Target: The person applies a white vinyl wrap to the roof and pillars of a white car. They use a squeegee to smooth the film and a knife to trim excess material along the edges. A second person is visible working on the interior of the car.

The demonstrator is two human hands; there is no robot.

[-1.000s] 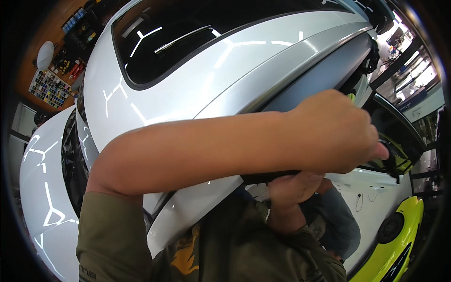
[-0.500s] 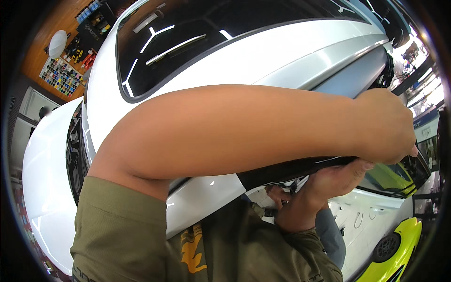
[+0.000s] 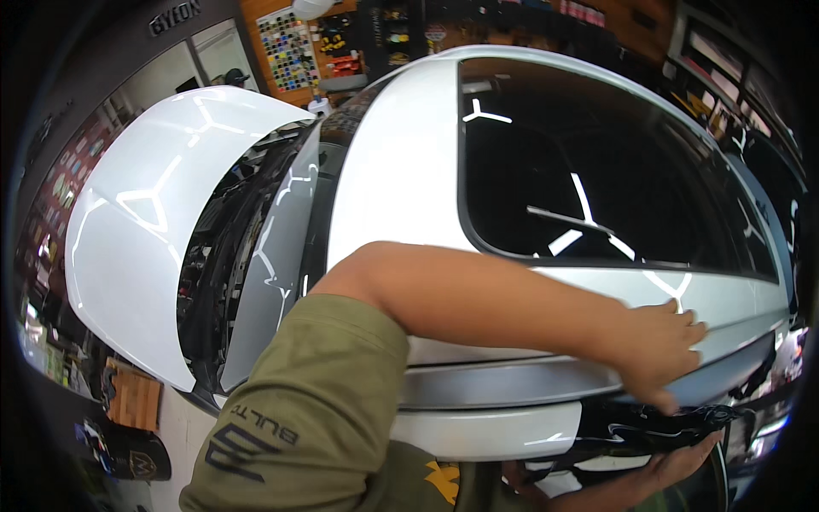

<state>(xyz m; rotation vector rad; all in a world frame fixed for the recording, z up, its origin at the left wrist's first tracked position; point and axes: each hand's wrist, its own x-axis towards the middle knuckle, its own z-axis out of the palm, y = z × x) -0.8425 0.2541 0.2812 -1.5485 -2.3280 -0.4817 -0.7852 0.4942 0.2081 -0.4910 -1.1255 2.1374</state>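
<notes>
My left arm reaches across the white car roof (image 3: 384, 188) toward the right. Over the silver-grey strip along the roof's near edge is my left hand (image 3: 661, 352), open with fingers spread and nothing in it; I cannot tell whether it touches the surface. My right hand (image 3: 682, 461) lies lower, close beside a glossy black upper door frame (image 3: 623, 427). Its visible fingers look stretched out along the dark edge, and part of the hand is hidden. Wrinkled dark material (image 3: 712, 418) shows at the frame's far end, between the hands.
A dark glass roof panel (image 3: 597, 171) with lamp reflections fills the roof's middle. At left stands the raised white bonnet (image 3: 128, 205) above the engine bay. A colour swatch board (image 3: 288, 49) hangs on the back wall. A wooden box (image 3: 132, 397) and a black bin (image 3: 141, 456) stand at lower left.
My view has swung left, bringing the bonnet and windscreen into sight. My left hand has gone from closed to spread over the roof edge. My right hand has moved lower in view.
</notes>
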